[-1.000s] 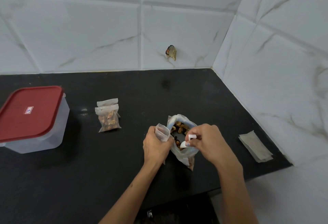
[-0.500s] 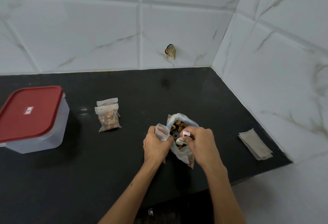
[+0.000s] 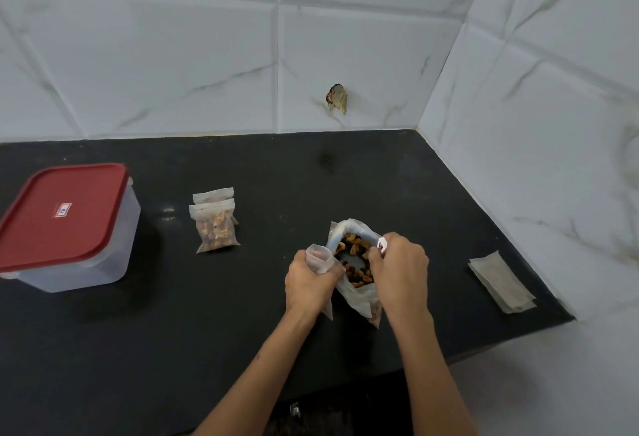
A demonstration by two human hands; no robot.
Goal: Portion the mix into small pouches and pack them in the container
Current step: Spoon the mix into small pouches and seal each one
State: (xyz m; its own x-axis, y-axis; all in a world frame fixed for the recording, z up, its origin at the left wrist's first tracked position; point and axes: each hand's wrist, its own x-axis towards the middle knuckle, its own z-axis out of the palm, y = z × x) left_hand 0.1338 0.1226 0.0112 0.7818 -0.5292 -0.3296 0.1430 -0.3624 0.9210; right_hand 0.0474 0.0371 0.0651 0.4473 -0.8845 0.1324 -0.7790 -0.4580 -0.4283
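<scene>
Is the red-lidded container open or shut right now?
Shut. The red lid sits flat over the clear container on the counter's left, and neither hand touches it.

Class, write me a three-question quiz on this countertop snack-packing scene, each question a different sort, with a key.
1. True or false: the container has its red lid on.
2. How many filled pouches lie on the counter beside it?
3. Multiple choice: the left hand holds (A) a spoon, (B) a small empty pouch, (C) the lid.

Key: 1 true; 2 two, one partly under the other; 3 B. The right hand reaches into the big bag of mix, holding a small white object that cannot be identified.
</scene>
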